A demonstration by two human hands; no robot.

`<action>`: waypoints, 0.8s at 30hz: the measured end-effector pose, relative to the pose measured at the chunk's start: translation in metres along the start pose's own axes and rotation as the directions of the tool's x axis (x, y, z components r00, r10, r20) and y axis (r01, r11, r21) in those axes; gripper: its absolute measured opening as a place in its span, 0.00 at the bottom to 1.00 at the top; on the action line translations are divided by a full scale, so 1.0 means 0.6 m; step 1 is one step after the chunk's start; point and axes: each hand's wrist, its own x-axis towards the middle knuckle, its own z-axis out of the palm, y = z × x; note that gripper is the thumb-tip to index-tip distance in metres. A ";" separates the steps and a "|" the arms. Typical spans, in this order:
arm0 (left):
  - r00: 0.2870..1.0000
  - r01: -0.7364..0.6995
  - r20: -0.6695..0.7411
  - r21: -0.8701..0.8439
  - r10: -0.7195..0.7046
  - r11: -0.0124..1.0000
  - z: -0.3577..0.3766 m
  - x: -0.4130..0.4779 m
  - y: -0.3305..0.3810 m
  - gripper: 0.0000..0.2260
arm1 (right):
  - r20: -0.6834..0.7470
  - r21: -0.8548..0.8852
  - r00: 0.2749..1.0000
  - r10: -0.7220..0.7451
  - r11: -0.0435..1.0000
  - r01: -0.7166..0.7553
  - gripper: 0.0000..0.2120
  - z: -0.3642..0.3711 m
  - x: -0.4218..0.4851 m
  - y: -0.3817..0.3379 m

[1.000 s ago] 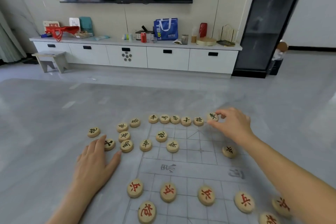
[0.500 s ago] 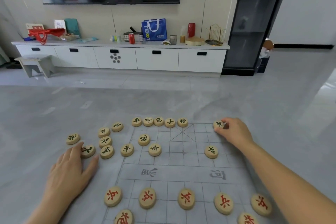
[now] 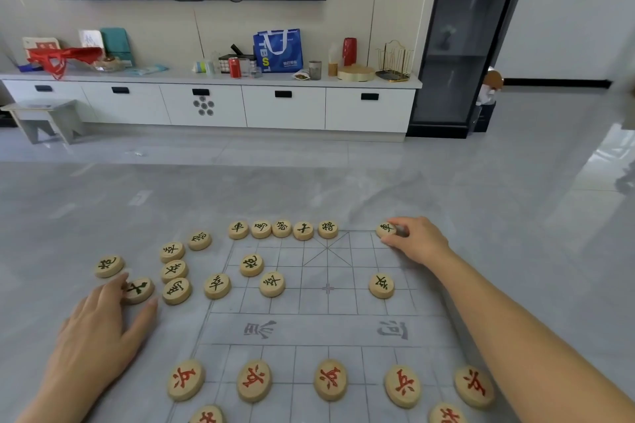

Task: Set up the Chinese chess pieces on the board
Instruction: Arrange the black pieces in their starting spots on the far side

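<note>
One black-lettered piece (image 3: 385, 228) is pinched by the right hand (image 3: 417, 242) at the far right corner of the board (image 3: 326, 330). The left hand (image 3: 103, 326) lies flat with fingers spread, its fingertips touching a loose piece (image 3: 139, 289) left of the board.

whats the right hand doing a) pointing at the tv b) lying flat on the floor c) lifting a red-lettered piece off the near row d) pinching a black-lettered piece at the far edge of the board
d: the right hand has its fingers and thumb curled round a black-lettered piece at the far edge of the chess board, on its right side.
</note>
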 end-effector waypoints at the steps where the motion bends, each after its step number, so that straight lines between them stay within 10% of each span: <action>1: 1.000 0.006 0.002 -0.001 -0.006 1.000 0.000 0.001 0.001 0.33 | 0.005 0.070 1.000 0.002 0.998 -0.002 0.21 -0.007 0.002 0.004; 24: 1.000 0.016 -0.006 -0.008 -0.016 1.000 0.008 0.008 -0.014 0.33 | -0.029 0.100 0.998 0.057 0.994 -0.054 0.22 -0.035 -0.021 0.046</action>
